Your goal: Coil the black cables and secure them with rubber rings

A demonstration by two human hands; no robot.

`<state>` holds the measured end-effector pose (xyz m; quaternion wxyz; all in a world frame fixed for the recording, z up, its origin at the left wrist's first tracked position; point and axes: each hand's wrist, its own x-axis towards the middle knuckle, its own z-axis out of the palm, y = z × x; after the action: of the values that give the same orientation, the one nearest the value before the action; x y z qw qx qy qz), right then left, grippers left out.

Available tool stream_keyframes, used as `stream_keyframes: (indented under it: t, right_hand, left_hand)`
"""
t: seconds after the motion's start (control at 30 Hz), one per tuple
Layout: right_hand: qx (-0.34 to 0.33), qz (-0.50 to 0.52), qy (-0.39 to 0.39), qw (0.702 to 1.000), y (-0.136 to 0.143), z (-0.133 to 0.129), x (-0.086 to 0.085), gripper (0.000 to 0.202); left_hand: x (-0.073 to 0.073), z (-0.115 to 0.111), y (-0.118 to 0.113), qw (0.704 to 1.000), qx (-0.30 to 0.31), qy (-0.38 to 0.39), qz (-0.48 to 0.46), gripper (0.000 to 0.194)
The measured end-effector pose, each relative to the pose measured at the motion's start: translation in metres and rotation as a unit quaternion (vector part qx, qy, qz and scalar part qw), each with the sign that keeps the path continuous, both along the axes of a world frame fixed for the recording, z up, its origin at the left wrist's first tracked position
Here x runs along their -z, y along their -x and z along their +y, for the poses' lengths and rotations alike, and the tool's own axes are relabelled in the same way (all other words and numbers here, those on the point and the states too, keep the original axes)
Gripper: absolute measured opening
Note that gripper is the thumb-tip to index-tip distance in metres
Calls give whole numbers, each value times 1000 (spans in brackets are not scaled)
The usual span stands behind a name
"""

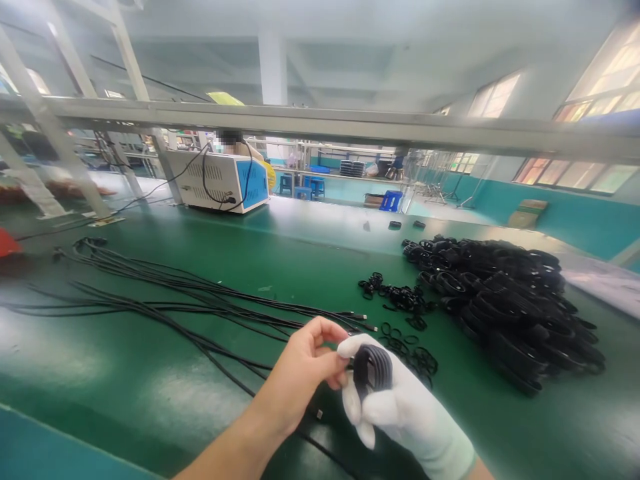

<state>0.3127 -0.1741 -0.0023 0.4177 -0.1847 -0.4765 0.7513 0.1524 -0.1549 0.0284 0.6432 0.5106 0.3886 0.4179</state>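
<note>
My right hand (395,400), in a white glove, grips a coiled black cable (374,368) between thumb and fingers. Against the coil's left side, the bare fingers of my left hand (315,357) are bent and pinched together; what they hold, if anything, is hidden behind the fingers. Just beyond my hands lie loose black rings (407,347), seemingly rubber bands. Long straight black cables (200,293) run across the green table from the left, some with their plug ends (357,316) beside my hands.
A large heap of coiled black cables (500,300) covers the table's right side, with a smaller pile of black bands (400,295) next to it. At the back left stands a white and blue machine (215,180). A metal rail (320,123) crosses above the table (300,250).
</note>
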Motion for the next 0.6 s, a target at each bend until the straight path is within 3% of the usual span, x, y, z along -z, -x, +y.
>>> stream_keyframes:
  t: [0.1,0.17,0.27,0.33,0.37,0.43,0.5,0.53,0.6]
  right_hand:
    - [44,-50,-7,998,-1,0,-8,52]
    - [80,-142,-8,987,4,1,-12,49]
    - [209,-318,-51,923,16,3,-11,39]
    - [306,-366,-82,875,22,4,-8,40]
    - [313,-360,-84,875,22,3,-6,42]
    - [215,-280,-43,934,18,2,-6,42]
    - [62,-138,19,988,11,2,-7,37]
    - [6,-70,47,996,8,2,-7,36]
    - [-33,13,79,996,4,3,-6,36]
  left_hand:
    - [-9,3,12,989,-61,-72,117,12]
    - [-16,-1,13,964,-78,-134,217,16]
    - [-21,-11,1,886,-52,-231,399,26]
    - [-19,-14,-10,824,-32,-255,506,27]
    - [-17,-14,-14,801,-29,-251,542,26]
    - [-12,-10,-15,791,-30,-242,561,29]
    - [-7,-3,-10,817,-33,-264,512,35]
    - [-5,-1,-7,831,-34,-284,477,37]
    - [-1,3,-2,846,-32,-320,425,39]
